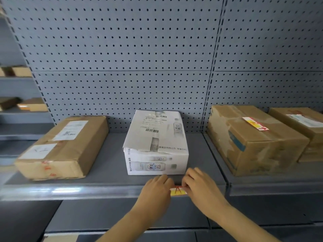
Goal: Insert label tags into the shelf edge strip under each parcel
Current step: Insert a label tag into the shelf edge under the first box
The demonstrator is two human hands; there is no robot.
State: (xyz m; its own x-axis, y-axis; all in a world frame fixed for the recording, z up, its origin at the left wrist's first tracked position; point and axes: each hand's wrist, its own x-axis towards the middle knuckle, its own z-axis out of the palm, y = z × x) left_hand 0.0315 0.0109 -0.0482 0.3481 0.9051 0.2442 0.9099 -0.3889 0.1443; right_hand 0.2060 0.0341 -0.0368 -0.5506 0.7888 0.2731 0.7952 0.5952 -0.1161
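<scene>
A white-and-yellow label tag (177, 191) with red marks sits in the clear shelf edge strip (87, 192), just below the front of a white printed parcel (156, 145). My left hand (157, 191) presses the tag's left end, fingers curled over the strip. My right hand (199, 186) pinches the tag's right upper corner. Both hands cover the tag's ends. A brown parcel (64, 147) lies to the left on the same grey shelf.
Two brown cardboard boxes (253, 138) (304, 126) stand on the adjoining shelf at right. A grey pegboard back wall (122, 58) rises behind. More boxes (26, 105) rest on shelves at far left. A lower shelf (122, 217) runs beneath my forearms.
</scene>
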